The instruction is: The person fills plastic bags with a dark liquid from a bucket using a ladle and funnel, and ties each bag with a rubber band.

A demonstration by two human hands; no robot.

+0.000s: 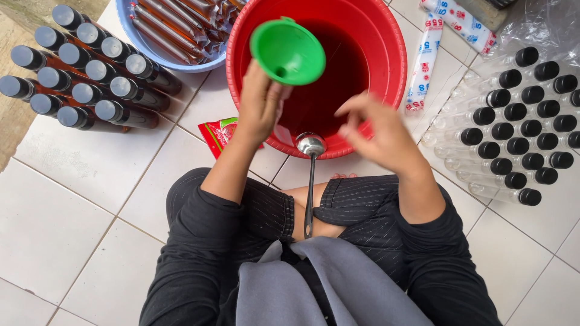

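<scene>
My left hand [261, 102] grips a green funnel [288, 51] by its spout and holds it over a red bucket [386, 36] of dark red liquid. What is under the funnel is hidden by the hand. My right hand [377, 130] hovers blurred over the bucket's near rim, fingers apart, holding nothing. A metal ladle [310, 175] rests with its bowl against the bucket's front and its handle down across my lap.
Several filled dark bottles with grey caps [84, 75] lie stacked at left. Several empty clear bottles with black caps [519, 127] lie at right. A blue basin [142, 42] of filled sachets sits behind. A red packet [220, 134] lies on the white tiles.
</scene>
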